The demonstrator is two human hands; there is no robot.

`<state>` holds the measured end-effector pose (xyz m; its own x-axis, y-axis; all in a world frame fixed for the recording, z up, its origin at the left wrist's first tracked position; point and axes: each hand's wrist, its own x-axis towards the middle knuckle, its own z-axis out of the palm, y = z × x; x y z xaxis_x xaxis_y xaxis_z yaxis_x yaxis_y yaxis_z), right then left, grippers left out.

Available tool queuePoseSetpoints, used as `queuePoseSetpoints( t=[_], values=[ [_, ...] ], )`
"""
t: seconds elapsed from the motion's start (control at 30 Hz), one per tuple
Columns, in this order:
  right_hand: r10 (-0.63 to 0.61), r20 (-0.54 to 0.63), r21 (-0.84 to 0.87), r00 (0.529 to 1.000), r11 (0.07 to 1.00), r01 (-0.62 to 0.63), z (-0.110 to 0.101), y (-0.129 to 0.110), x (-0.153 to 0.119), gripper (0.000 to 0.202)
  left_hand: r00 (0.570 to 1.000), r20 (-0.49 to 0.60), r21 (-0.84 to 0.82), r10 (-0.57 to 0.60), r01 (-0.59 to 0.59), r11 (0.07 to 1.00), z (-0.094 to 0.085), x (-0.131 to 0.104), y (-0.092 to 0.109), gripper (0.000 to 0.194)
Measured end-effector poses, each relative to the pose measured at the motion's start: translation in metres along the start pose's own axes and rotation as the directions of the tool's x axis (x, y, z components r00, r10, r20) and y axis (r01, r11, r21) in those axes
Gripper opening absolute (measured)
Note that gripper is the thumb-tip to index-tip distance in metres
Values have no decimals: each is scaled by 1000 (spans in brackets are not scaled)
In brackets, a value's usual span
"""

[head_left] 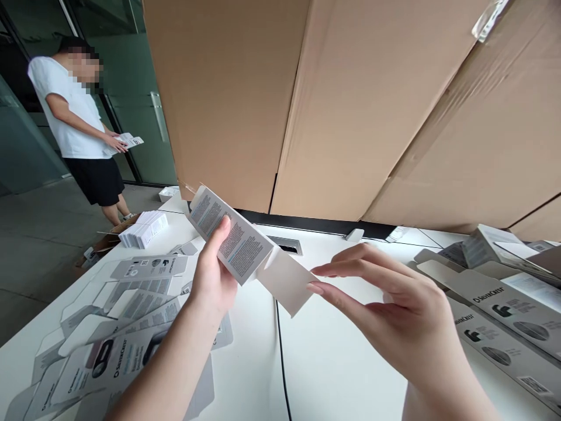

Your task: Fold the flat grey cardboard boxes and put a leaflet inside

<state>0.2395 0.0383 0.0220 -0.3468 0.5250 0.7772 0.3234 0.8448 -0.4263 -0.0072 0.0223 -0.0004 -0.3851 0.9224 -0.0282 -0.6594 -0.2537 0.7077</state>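
Observation:
A small printed carton point(239, 242) is held tilted above the white table by my left hand point(214, 272), its thumb across the text side and its fingers underneath. The carton's end flap point(287, 283) stands out toward the right, plain on the side facing me. At that flap's far edge, my right hand point(390, 310) pinches with thumb and index finger. Flattened carton blanks point(144, 316) lie overlapping under and beside my left forearm. To the right of my right hand are folded cartons point(495, 310) with printed earbud pictures.
Large brown cardboard boxes point(350, 105) wall off the table's back. A stack of folded white papers point(144, 228) sits at the left edge. A black cable point(280, 351) runs down the white table point(337, 362). A person point(72, 117) stands at the far left, holding a white item.

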Motion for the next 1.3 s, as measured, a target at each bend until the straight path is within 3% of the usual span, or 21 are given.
queuePoseSetpoints(
  t=[0.17, 0.37, 0.5, 0.6, 0.77, 1.03, 1.3],
  values=[
    [-27, 26, 65, 999, 998, 26, 20, -10, 0, 16, 991, 97, 3, -95, 95, 995, 5, -10, -10, 56],
    [25, 138, -28, 990, 999, -22, 32, -20, 3, 26, 983, 84, 37, -162, 160, 986, 9, -16, -18, 59],
    [-1, 101, 55, 995, 998, -5, 18, -15, 3, 20, 993, 54, 7, -109, 109, 994, 5, -7, -15, 62],
    [52, 49, 34, 997, 998, -54, 0, -2, 1, 13, 999, 1, -24, -47, 47, 999, 1, 3, -9, 60],
    [217, 140, 143, 966, 961, -237, -15, 17, -1, 44, 998, 61, -111, 6, 1, 994, -1, 11, 0, 44],
    [358, 338, 419, 871, 771, -480, 27, 13, 1, 66, 993, 115, -107, -20, 32, 994, 3, 5, 1, 35],
    [350, 347, 504, 870, 713, -487, 49, 1, -1, 82, 978, 172, -43, -115, 124, 991, 3, -4, -5, 47]
  ],
)
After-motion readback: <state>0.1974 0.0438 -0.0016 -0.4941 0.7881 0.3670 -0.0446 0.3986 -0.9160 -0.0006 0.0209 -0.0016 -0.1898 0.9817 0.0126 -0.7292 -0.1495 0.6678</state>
